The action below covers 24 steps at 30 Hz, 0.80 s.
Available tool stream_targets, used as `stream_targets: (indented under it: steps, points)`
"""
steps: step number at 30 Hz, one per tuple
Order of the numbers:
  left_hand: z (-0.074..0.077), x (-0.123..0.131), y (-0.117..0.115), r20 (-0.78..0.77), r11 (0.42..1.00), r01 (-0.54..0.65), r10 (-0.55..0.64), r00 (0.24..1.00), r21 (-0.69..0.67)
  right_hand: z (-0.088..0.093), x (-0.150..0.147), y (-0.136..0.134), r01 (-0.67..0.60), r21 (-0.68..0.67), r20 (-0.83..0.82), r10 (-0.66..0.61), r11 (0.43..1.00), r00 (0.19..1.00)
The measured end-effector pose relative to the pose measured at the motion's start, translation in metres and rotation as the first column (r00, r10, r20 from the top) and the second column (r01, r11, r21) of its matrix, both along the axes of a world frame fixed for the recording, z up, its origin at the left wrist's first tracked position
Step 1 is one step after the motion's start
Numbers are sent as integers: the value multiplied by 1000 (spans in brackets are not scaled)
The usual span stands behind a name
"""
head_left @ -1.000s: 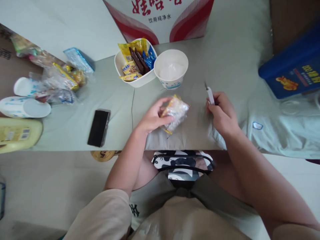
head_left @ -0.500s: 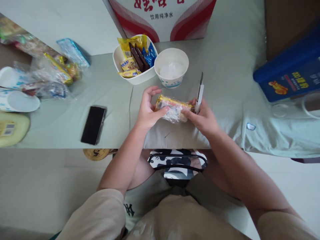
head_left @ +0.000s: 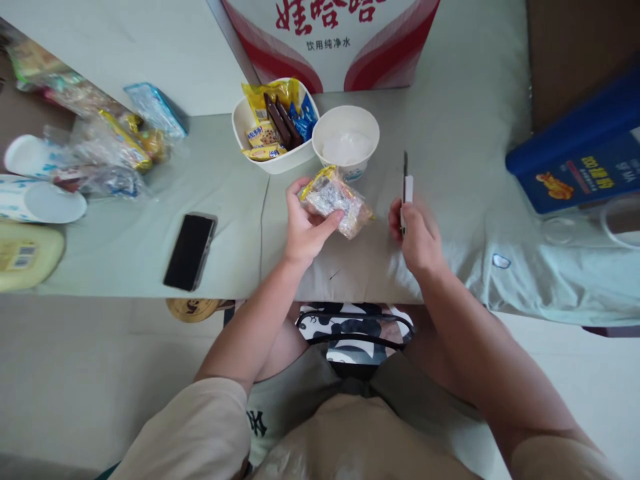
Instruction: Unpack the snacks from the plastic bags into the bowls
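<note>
A crinkled clear snack packet (head_left: 335, 208) is pinched in the left hand (head_left: 306, 227), held just in front of the white paper bowl (head_left: 345, 141). A small white-handled knife (head_left: 406, 187) is gripped in the closed right hand (head_left: 419, 237), blade pointing away, right of that bowl, apart from the packet.

yellow-edged clear snack packet (head_left: 336, 198), white knife (head_left: 407, 189), black phone (head_left: 191, 251)

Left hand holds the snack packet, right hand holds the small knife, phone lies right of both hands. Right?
Not quite. The head view shows the phone lying left of both hands. The rest stands: the left hand holds the snack packet, the right hand holds the small knife.
</note>
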<state>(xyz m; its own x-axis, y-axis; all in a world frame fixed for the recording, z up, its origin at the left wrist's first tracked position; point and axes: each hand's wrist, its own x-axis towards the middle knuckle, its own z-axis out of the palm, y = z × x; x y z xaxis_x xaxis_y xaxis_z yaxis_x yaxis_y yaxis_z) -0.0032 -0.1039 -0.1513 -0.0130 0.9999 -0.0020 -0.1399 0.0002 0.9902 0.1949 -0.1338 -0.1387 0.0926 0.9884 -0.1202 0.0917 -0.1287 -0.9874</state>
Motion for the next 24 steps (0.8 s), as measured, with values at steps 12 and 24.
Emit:
stream_targets:
  steps: [12,24]
  points:
    - [-3,-6,-3,-278,987,154,-137,951,41,7,-12,-6,-264,-47,-30,262,963,964]
    - [4,-16,4,-266,989,20,20,964,145,10,-7,-6,-297,-131,-81,289,946,954]
